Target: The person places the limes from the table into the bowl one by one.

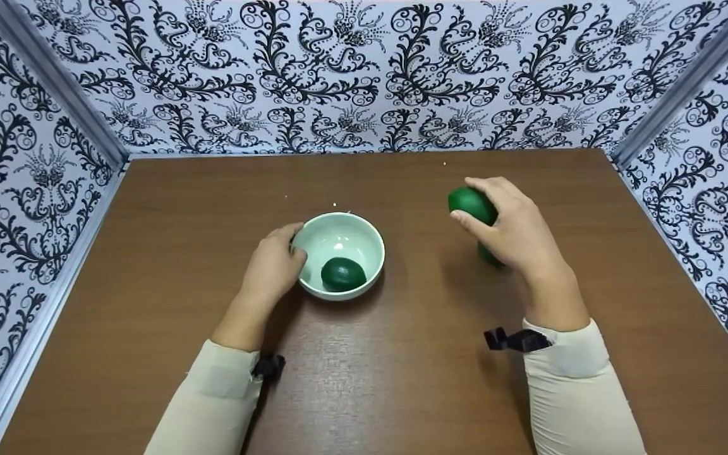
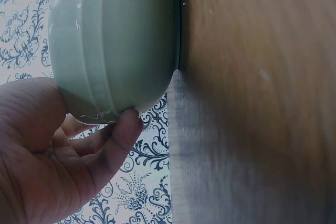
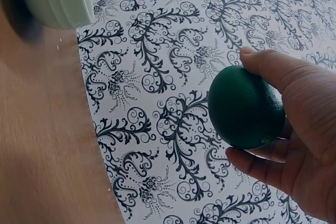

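A pale green bowl (image 1: pixel 373 253) stands on the table with a smooth, dark green oval fruit (image 1: pixel 343 274) inside. My left hand (image 1: pixel 272 262) grips its left side, thumb at the rim; in the left wrist view, fingertips (image 2: pixel 128 121) press the outer wall. To the right, my right hand (image 1: pixel 519 221) holds a second green oval fruit (image 1: pixel 471 203) between thumb and fingers. In the right wrist view this held fruit (image 3: pixel 244 107) shows a small yellowish spot. Another green fruit (image 1: pixel 490 254) lies partly hidden under my right hand.
The brown wooden table (image 1: pixel 364 392) is enclosed at the back and sides by patterned white-and-black walls (image 1: pixel 364 76) with grey corner posts. Small white specks dot the table near the bowl. A dark strap (image 1: pixel 519 340) hangs at my right sleeve cuff.
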The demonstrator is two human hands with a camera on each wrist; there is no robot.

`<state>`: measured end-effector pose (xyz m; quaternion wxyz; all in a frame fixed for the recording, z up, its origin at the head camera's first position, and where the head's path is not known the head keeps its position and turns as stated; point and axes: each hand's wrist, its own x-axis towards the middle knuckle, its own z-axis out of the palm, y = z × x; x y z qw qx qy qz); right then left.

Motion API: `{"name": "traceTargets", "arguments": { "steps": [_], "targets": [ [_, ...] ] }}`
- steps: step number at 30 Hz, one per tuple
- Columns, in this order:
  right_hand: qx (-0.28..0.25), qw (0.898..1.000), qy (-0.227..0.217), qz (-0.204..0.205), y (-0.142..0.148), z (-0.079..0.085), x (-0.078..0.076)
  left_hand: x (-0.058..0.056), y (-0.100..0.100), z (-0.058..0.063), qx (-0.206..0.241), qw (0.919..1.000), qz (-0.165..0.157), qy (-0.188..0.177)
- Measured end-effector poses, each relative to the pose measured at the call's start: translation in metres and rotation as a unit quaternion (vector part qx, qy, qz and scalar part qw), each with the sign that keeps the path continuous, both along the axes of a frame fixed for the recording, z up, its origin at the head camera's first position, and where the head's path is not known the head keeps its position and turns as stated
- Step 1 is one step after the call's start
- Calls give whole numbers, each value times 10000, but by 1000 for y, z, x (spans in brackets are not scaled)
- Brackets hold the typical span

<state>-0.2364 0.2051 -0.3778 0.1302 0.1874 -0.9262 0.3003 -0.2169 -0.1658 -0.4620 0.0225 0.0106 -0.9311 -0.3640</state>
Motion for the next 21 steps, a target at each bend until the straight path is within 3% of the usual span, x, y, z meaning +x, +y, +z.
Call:
{"name": "traceTargets", "arguments": {
  "steps": [21],
  "targets": [
    [15, 9999, -89, 141, -9, 1, 3, -1, 1, -1, 12, 10000, -3, -55]
  ]
}}
